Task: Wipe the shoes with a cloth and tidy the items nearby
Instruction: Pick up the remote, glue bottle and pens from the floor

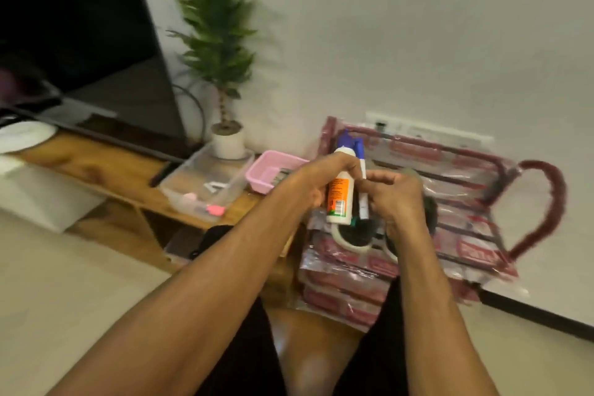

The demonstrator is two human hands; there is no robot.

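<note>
Left hand (316,182) gripping a white bottle (340,199) with orange label and blue cap; fingers curled round its middle, bottle upright. Right hand (398,199) just beside it, thumb and fingertips closed in a pinch on a white marker (363,167) with blue cap, also upright and touching the bottle's side. Wedged between bottle and marker, a dark stick with a green end (354,221); cannot tell which fingers hold it. Much motion blur.

Directly under both sets of fingers: a clear plastic bag (450,170) with red print and piping, mouth open, red handle (546,202) looped well out to the right of the right fingers. Inside the bag, just below the fingers, two tape rolls (350,243) side by side. Dark shape behind the right hand, too blurred to name.

To the left of the left fingers, on a low wooden tabletop (96,164): a pink basket (257,177) nearest, then a clear tub (180,177) with small pink bits inside. Beyond the tub, a potted plant (228,141) against the white wall. Farther left, a large dark screen (96,26). Pale floor (80,299) below the left forearm.
</note>
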